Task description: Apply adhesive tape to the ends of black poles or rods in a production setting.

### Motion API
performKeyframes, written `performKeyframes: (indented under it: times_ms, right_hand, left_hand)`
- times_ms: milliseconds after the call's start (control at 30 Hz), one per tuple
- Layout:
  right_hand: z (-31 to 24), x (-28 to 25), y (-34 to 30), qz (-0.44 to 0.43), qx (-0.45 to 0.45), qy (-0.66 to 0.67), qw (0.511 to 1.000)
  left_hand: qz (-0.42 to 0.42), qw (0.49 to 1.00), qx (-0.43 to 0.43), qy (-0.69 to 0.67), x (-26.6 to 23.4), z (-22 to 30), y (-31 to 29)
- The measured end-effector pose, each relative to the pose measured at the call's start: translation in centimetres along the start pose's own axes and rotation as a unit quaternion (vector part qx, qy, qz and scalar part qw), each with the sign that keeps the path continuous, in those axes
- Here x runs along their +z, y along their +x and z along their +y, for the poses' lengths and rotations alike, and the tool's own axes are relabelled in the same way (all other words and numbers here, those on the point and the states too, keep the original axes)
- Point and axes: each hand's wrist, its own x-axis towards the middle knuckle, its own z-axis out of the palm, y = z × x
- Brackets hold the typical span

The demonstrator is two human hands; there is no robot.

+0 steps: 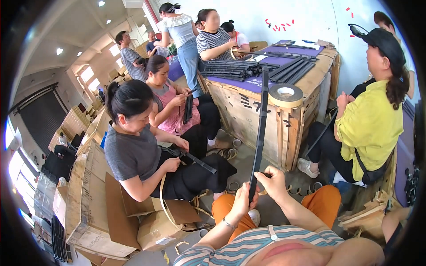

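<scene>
- A black strip [260, 128] is held nearly upright in front of the body, above the lap; its lowest end is hidden by the fingers.
- It is gripped near the bottom by the left hand [240, 201], the fingers being curled around it.
- The fingertips of the right hand [273, 184] are brought to the strip's edge, just above the left hand; whether they are closed on it cannot be told, since the contact is too small to make out.
- The left wrist is circled by a thin band [229, 223].
- Behind the strip, a wooden desk [233, 117] is partly covered by a purple cloth [248, 84]. Pale lettering on the cloth is partly hidden and cannot be read; dark handwritten marks on the wooden side are crossed by the strip.
- A tape roll [287, 103] is placed at the desk's near corner, and a pile of black strips [230, 69] is laid farther back, where single pieces are hard to tell apart.
- A similar piece is held by a co-worker in a grey shirt [133, 153] on the left.
- On the right, the hands of a co-worker in yellow [375, 126] are partly hidden.
- A white label is borne by an open cardboard box [153, 230]; its print is too small to be read.
- At the right edge, another person's limb [392, 221] is cut off by the dark rim.
</scene>
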Motion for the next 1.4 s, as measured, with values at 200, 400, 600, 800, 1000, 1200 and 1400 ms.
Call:
performKeyframes:
  times_ms: [200,400,600,800,1000,1200,1400]
  right_hand:
    - [0.4,-0.1,0.8,-0.012,0.007,0.03,0.999]
    - [0.6,-0.7,0.6,-0.024,0.022,0.034,0.999]
    - [1.0,-1.6,0.9,-0.042,0.042,0.045,0.997]
    - [-0.1,-3.4,2.1,-0.166,0.073,0.152,0.972]
    - [-3.5,-4.5,2.7,-0.196,0.074,0.209,0.955]
    - [-4.2,-4.4,3.8,-0.142,0.014,0.154,0.978]
    - [-4.5,-3.1,4.8,-0.12,-0.063,0.116,0.984]
  left_hand:
    - [-0.02,0.998,0.024,0.052,-0.3,0.6,0.5]
    - [-0.012,0.992,0.029,0.122,-0.4,0.5,0.6]
    - [-0.028,0.994,0.039,0.096,-0.3,0.8,0.6]
    - [-0.043,0.996,-0.006,0.081,-0.1,0.8,0.4]
    - [-0.077,0.993,0.003,0.092,1.6,2.0,-0.7]
    - [-0.009,0.934,0.063,0.35,1.2,3.1,0.7]
    - [0.099,0.739,0.221,0.628,3.2,6.7,0.5]
